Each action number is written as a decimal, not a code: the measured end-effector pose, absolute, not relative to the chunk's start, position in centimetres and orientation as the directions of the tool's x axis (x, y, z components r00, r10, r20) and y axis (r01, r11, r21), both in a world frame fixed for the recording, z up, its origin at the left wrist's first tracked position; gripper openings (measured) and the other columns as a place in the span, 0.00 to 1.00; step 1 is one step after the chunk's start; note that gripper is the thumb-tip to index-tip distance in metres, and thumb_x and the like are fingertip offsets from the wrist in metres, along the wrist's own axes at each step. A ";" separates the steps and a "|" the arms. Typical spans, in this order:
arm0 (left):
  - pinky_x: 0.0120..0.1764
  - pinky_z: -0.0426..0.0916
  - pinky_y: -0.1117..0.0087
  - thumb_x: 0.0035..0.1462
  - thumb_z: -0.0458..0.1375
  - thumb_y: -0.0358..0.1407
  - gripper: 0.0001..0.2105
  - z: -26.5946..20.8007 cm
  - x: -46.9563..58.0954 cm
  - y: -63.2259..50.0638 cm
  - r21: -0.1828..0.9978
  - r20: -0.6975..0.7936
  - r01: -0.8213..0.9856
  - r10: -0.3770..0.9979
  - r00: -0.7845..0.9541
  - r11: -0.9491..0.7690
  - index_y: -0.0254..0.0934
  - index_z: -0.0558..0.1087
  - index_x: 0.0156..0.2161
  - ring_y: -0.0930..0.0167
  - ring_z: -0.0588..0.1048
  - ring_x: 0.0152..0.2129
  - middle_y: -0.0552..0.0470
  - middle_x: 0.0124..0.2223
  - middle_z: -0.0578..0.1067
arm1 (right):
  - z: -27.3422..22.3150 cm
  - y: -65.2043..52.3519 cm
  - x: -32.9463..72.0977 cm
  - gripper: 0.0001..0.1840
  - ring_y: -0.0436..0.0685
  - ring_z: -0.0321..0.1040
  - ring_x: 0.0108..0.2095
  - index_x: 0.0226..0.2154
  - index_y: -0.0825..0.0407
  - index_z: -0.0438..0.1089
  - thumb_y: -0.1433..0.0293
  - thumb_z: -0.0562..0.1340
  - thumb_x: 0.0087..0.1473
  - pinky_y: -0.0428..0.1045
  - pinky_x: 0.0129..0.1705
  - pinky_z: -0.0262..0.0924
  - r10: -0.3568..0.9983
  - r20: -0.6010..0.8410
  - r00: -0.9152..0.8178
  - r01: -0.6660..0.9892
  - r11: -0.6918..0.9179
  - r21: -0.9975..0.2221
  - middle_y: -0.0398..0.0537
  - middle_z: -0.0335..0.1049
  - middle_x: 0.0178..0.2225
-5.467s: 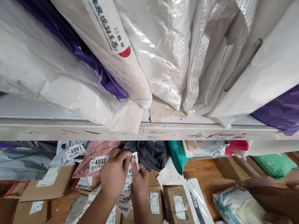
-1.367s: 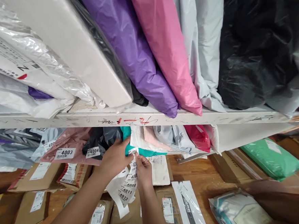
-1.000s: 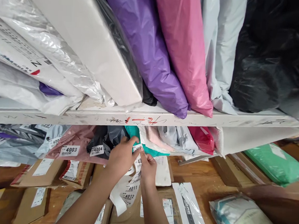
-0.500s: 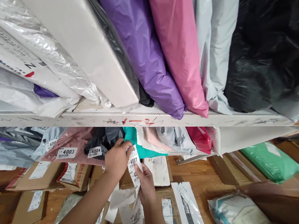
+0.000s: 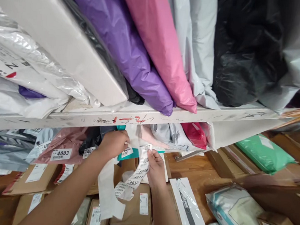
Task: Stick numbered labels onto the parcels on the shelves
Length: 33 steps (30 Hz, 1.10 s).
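My left hand (image 5: 113, 142) reaches under the shelf, its fingers curled over the top of a teal parcel (image 5: 133, 154). That parcel carries a white number sticker (image 5: 127, 151) just below my fingers. My right hand (image 5: 156, 167) pinches a strip of numbered stickers (image 5: 141, 168) next to it; the strip droops to the left. A blank length of white backing paper (image 5: 108, 192) hangs below my left wrist. Left of the teal parcel sit a black parcel (image 5: 93, 139) with a sticker and a dusty-pink parcel (image 5: 68, 144) marked 4003.
A white metal shelf edge (image 5: 165, 117) runs across above my hands. On it lean purple (image 5: 123, 49), pink (image 5: 157, 44), grey and black (image 5: 241, 53) bags. Cardboard boxes (image 5: 133, 207), a green parcel (image 5: 265, 153) and a bubble mailer (image 5: 235, 211) lie on the wooden floor.
A sticker now sits on the teal parcel. My right hand has pulled the strip away to the right, and my left hand has moved up onto the parcel.
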<state>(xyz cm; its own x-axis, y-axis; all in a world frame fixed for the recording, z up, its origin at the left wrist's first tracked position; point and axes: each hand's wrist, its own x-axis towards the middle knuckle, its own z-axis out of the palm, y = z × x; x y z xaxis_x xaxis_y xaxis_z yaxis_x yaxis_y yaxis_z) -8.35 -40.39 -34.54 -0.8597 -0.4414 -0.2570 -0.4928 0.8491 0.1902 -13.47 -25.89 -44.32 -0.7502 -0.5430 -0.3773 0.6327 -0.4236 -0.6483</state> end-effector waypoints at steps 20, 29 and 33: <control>0.32 0.62 0.72 0.56 0.51 0.41 0.10 -35.0 -10.2 -41.4 0.219 -0.276 -0.607 -0.548 -0.790 0.764 0.44 0.74 0.36 0.69 0.75 0.37 0.55 0.40 0.79 | -46.0 -32.0 -14.4 0.20 0.46 0.51 0.18 0.19 0.52 0.67 0.55 0.70 0.34 0.45 0.22 0.48 -0.538 -0.293 -0.790 0.507 -0.306 -0.806 0.36 0.58 0.14; 0.32 0.62 0.73 0.53 0.54 0.39 0.08 -34.4 -10.9 -41.8 0.238 -0.352 -0.596 -0.504 -0.789 0.767 0.45 0.75 0.37 0.69 0.76 0.36 0.57 0.40 0.79 | -45.4 -31.2 -14.4 0.18 0.49 0.59 0.23 0.27 0.53 0.73 0.58 0.70 0.33 0.46 0.27 0.54 -0.572 -0.266 -0.776 0.511 -0.322 -0.797 0.40 0.69 0.22; 0.34 0.64 0.74 0.51 0.56 0.38 0.09 -35.0 -10.7 -42.1 0.246 -0.326 -0.617 -0.536 -0.779 0.748 0.44 0.73 0.38 0.70 0.76 0.38 0.56 0.42 0.79 | -44.7 -30.9 -14.6 0.18 0.51 0.62 0.23 0.28 0.52 0.75 0.60 0.70 0.32 0.48 0.30 0.56 -0.619 -0.295 -0.728 0.566 -0.299 -0.769 0.41 0.70 0.21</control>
